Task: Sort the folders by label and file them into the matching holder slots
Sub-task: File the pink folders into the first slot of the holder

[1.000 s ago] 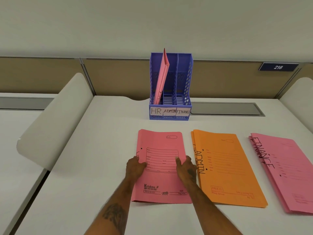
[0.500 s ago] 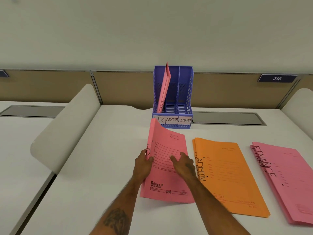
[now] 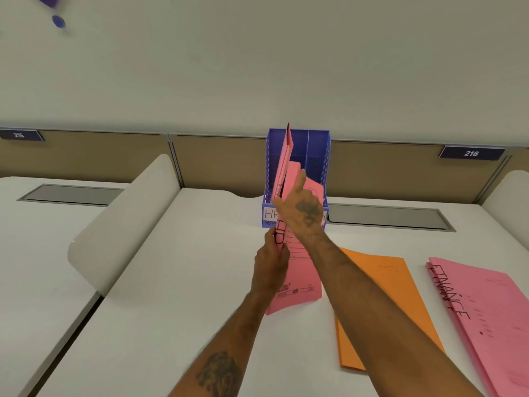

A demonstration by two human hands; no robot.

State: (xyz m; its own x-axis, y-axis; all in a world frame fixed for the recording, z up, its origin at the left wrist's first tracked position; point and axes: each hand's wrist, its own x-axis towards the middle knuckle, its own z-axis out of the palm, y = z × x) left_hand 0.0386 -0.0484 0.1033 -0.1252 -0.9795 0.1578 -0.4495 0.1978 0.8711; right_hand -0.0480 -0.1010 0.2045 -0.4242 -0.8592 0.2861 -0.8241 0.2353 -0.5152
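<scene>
Head view: a person holds a pink HR folder (image 3: 303,277) up on its edge in front of the blue holder (image 3: 318,156). "HR" is written in black by its folded edge. The left grip (image 3: 271,262) pinches that folded edge low down, thumb on one side and fingers on the other. The right grip (image 3: 300,209) is higher up on the front of the folder, with one finger pointing straight up along it. Its other fingers look curled round the folded edge, but that part is a bit blurry. The top of the folder covers part of the holder, and I cannot tell if it is inside a slot. The holder stands at the back of the white bench (image 3: 171,282). A filed folder (image 3: 286,156), also pink, leans in the left slot, above the HR label (image 3: 270,214). To the right, orange folders (image 3: 380,296) lie flat on the bench. Further right, apart from them, lies a pink pile (image 3: 492,310) marked FINANCE.
</scene>
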